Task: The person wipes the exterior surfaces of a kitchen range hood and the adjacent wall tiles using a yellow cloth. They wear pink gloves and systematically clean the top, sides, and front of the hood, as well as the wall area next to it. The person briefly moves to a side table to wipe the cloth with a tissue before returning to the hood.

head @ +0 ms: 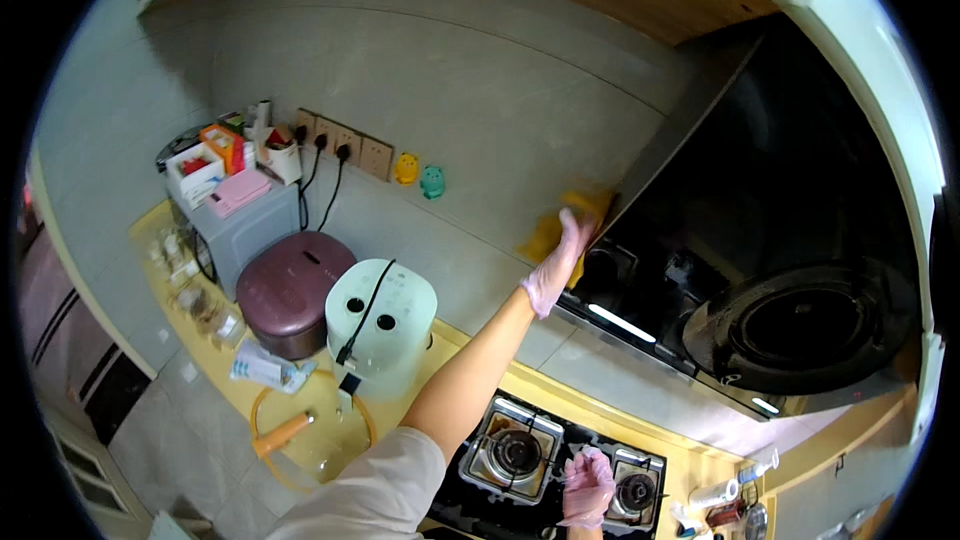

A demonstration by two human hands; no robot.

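My left hand (555, 262), in a thin translucent glove, reaches up to the tiled wall beside the black range hood (660, 195). It holds a yellow cloth (541, 238) against the wall at the hood's edge; its fingertips are partly hidden. My right hand (589, 487), gloved too, hovers over the gas hob with its fingers curled in and nothing seen in them. The left burner (516, 451) and the right burner (636, 492) lie on either side of it. Whitish wet-looking patches mark the black hob surface.
Along the yellow counter (442, 349) stand a maroon rice cooker (296, 285), a mint-green appliance (382, 307) and a glass lid (322, 457). Black plugs sit in wall sockets (345, 142). Bottles (712, 493) stand at the lower right.
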